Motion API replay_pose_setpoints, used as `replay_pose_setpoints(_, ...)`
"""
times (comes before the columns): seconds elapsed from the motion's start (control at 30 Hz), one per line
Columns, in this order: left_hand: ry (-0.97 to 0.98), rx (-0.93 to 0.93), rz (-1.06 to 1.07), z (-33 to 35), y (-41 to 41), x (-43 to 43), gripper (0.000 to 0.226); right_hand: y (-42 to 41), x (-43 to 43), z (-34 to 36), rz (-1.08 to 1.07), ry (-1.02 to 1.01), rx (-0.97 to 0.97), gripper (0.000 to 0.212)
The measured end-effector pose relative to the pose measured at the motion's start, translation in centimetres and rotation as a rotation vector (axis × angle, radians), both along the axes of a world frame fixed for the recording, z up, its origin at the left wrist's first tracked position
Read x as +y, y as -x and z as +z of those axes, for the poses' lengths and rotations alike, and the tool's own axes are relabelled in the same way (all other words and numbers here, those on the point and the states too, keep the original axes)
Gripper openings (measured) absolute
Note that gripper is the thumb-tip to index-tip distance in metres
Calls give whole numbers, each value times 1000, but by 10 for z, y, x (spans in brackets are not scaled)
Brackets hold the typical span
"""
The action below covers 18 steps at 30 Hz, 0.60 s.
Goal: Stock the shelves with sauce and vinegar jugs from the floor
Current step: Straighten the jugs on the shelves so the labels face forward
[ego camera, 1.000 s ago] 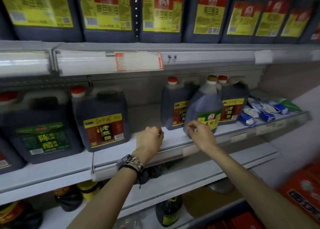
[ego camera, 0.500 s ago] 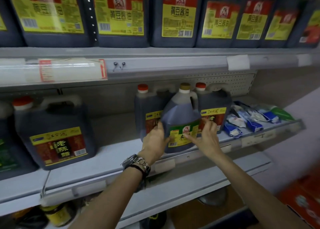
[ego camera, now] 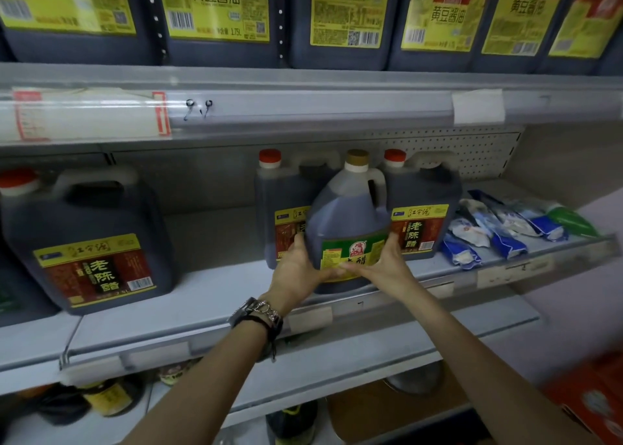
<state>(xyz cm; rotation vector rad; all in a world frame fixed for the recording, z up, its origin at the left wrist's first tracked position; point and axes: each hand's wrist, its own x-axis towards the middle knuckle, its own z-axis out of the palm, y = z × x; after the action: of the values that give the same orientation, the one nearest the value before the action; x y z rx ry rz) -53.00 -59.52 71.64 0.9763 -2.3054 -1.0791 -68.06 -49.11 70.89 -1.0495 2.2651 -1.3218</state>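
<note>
**Vinegar jug [ego camera: 350, 222] gripped in both hands at the lip of the middle shelf [ego camera: 209, 296]**

The jug is dark, with a tan cap and a green label. It is upright, and its base is right at the near edge of the shelf. Whether it rests on the shelf or is lifted just off it cannot be told. The left hand [ego camera: 296, 269] wraps the lower left side and the right hand [ego camera: 384, 266] the lower right. Their fingers curl across the bottom of the label, so the fingertips almost meet at the front. A watch and bracelet [ego camera: 259, 313] sit on the left wrist.

Just behind the jug stand two red-capped jugs, one [ego camera: 279, 215] at its left shoulder and the other [ego camera: 428, 215] at its right. The held jug covers the seam between them and part of each label. Right of that pair, blue-and-white packets [ego camera: 488, 229] lie in a leaning row toward the right end of the shelf.

To the left, a bare stretch of shelf runs as far as a large jug [ego camera: 87, 242] with a red-and-yellow label, which stands close to the front edge. That gap looks wider than the held jug. The tan cap stands below the price rail [ego camera: 303, 107] of the upper shelf, with open air between them. A row of soy sauce jugs [ego camera: 347, 16] with yellow labels fills that upper shelf side by side.

The edge of the lower shelf [ego camera: 337, 353] runs beneath the forearms, with dark bottles [ego camera: 108, 397] under it at the left. A red carton [ego camera: 593, 401] sits at the near right.
</note>
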Motion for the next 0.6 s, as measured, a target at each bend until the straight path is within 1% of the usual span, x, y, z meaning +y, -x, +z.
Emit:
replay_pose_setpoints(0.17, 22, 18, 28, -1, -8, 0, 102, -12, 4, 0, -13, 39, 31, 89)
replay_pose_setpoints(0.27, 20, 11, 60, -4, -25, -3, 99, -27, 1, -1, 9, 38, 66, 84)
replay_pose_setpoints(0.37, 48, 5, 91, -9, -49, -7, 92, -47, -8, -1, 48, 25, 95, 84)
replay_pose_setpoints(0.47, 74, 18, 124, -12, -80, -14, 90, -73, -20, 0, 92, 32, 87, 84)
replay_pose_setpoints(0.6, 58, 44, 171, -15, -121, -31, 90, -109, -42, -1, 165, 22, 78, 92)
